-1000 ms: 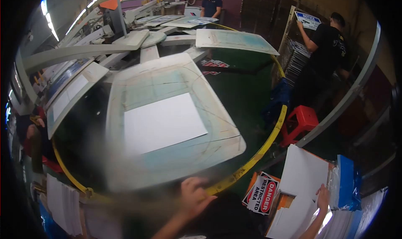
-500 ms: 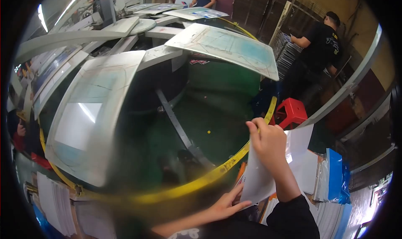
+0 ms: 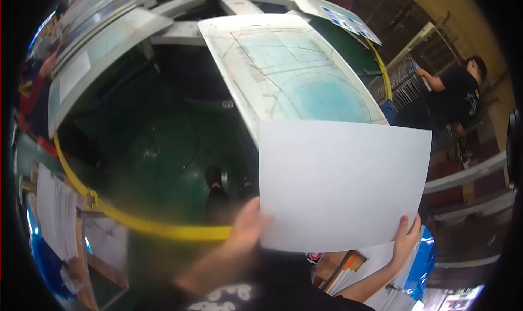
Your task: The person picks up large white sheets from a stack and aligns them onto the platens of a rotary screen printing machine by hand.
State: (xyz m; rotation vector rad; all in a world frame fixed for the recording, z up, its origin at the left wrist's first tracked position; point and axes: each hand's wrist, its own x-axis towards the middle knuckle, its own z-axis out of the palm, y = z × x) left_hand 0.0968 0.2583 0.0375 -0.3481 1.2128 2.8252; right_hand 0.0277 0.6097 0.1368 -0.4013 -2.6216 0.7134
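Note:
A blank white sheet (image 3: pixel 343 186) is held up in front of me, its upper edge overlapping the near end of a pale platen (image 3: pixel 294 66) with blue-green stains. My left hand (image 3: pixel 250 224), slightly blurred, grips the sheet's lower left edge. At the lower right edge, my right hand (image 3: pixel 407 237) holds the same sheet, its thumb on the near face and its other fingers partly behind.
A yellow rail (image 3: pixel 147 227) curves round the machine. Another platen (image 3: pixel 109 44) at left carries a white sheet. Paper stacks (image 3: pixel 57 218) stand at lower left, more (image 3: pixel 376 262) at lower right. A co-worker (image 3: pixel 457 93) is by a rack at right.
The sheet has swung from upright and curled at the right to spread flat before me. My right hand has moved down and right, my left hand up and left. The platens have shifted left in view.

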